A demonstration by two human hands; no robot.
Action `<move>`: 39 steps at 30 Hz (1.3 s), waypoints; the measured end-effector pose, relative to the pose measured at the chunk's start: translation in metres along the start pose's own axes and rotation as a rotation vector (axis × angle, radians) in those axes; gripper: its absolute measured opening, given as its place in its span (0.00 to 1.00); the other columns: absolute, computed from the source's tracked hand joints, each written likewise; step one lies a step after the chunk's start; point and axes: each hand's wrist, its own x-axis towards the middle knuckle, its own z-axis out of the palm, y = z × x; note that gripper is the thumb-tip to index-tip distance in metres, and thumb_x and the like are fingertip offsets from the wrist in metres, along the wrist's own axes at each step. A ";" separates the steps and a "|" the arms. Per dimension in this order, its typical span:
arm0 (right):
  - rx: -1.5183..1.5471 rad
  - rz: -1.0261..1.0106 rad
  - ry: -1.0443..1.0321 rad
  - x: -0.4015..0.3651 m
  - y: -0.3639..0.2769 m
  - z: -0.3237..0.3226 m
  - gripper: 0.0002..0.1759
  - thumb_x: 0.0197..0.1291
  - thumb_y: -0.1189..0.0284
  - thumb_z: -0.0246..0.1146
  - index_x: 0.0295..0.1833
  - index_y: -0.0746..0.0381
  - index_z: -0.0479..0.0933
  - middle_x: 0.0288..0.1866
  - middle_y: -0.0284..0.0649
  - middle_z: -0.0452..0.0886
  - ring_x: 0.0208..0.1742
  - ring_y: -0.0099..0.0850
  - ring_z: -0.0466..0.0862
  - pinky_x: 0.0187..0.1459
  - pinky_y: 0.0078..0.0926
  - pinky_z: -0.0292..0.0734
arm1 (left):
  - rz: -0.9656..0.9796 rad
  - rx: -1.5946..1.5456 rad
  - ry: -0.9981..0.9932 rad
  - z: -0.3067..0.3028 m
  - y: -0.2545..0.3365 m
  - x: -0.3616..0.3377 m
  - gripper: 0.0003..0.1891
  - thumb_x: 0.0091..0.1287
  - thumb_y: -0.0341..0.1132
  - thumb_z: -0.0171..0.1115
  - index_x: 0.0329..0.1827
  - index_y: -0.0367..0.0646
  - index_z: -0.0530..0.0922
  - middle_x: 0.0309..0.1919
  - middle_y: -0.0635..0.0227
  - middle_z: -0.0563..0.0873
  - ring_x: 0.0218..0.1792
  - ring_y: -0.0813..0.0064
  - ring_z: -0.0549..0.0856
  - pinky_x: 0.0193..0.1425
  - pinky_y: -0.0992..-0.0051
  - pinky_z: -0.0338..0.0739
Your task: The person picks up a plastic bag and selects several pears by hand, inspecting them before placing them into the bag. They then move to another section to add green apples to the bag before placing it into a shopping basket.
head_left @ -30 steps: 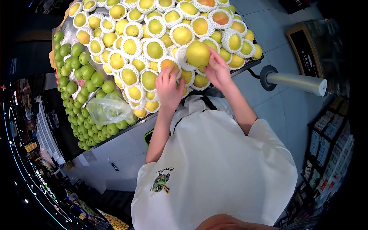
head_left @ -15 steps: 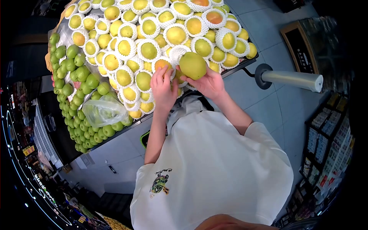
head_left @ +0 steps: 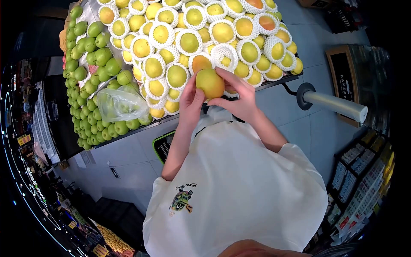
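Note:
Between both hands is a bare yellow grapefruit (head_left: 209, 84), without a foam net, held just in front of the fruit display. My left hand (head_left: 191, 104) grips its left side, with the thumb on the near face. My right hand (head_left: 240, 95) curls round its right side, with fingers on top and thumb below. Just beyond my hands, a white foam net (head_left: 224, 57) sits on the pile with its opening facing up. A netted orange-yellow grapefruit (head_left: 201, 64) lies right behind the held one. Around these are many more grapefruits (head_left: 189, 43) in white nets.
Green apples (head_left: 102, 56) are stacked to the left, with a clear plastic bag (head_left: 122, 105) lying over some. A roll of plastic bags (head_left: 336, 105) sticks out at the right. A green-rimmed basket (head_left: 161, 145) is below the display. Shelves (head_left: 357, 167) stand at the lower right.
My left hand has left the netted fruit in the pile and joined my right hand on the bare grapefruit. The grapefruit is turned and lower, closer to me. The view has shifted slightly.

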 end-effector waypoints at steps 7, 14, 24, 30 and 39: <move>-0.274 -0.250 -0.114 0.014 -0.007 0.007 0.43 0.46 0.70 0.84 0.70 0.63 0.77 0.65 0.47 0.84 0.55 0.41 0.89 0.53 0.35 0.88 | -0.233 -0.456 -0.010 -0.018 0.021 -0.012 0.34 0.83 0.56 0.46 0.80 0.37 0.62 0.73 0.54 0.75 0.68 0.56 0.82 0.69 0.59 0.83; -0.267 -0.226 -0.121 0.022 -0.003 0.039 0.34 0.51 0.75 0.80 0.66 0.63 0.81 0.62 0.44 0.82 0.59 0.40 0.83 0.60 0.34 0.79 | -0.268 -0.794 0.055 -0.029 0.022 -0.027 0.37 0.81 0.61 0.46 0.80 0.39 0.61 0.72 0.53 0.75 0.70 0.57 0.80 0.71 0.63 0.83; -0.163 -0.160 -0.261 0.030 -0.015 0.080 0.31 0.61 0.70 0.74 0.70 0.62 0.79 0.64 0.45 0.79 0.65 0.39 0.81 0.65 0.35 0.76 | -0.238 -0.879 0.143 -0.058 0.047 -0.053 0.37 0.80 0.59 0.52 0.81 0.41 0.59 0.73 0.53 0.72 0.71 0.60 0.78 0.72 0.61 0.81; 0.065 -0.019 -0.395 0.024 -0.009 0.102 0.38 0.73 0.54 0.65 0.80 0.64 0.66 0.72 0.47 0.75 0.69 0.40 0.78 0.70 0.41 0.72 | 0.349 0.071 0.298 -0.089 0.063 -0.067 0.46 0.65 0.25 0.75 0.83 0.38 0.56 0.75 0.50 0.70 0.74 0.58 0.74 0.74 0.53 0.78; 0.278 0.192 -0.434 0.004 -0.002 0.151 0.33 0.77 0.69 0.62 0.82 0.66 0.62 0.75 0.49 0.74 0.69 0.36 0.80 0.70 0.36 0.75 | 0.493 0.549 0.231 -0.136 0.067 -0.082 0.50 0.58 0.24 0.81 0.81 0.37 0.58 0.74 0.54 0.70 0.74 0.61 0.73 0.76 0.58 0.74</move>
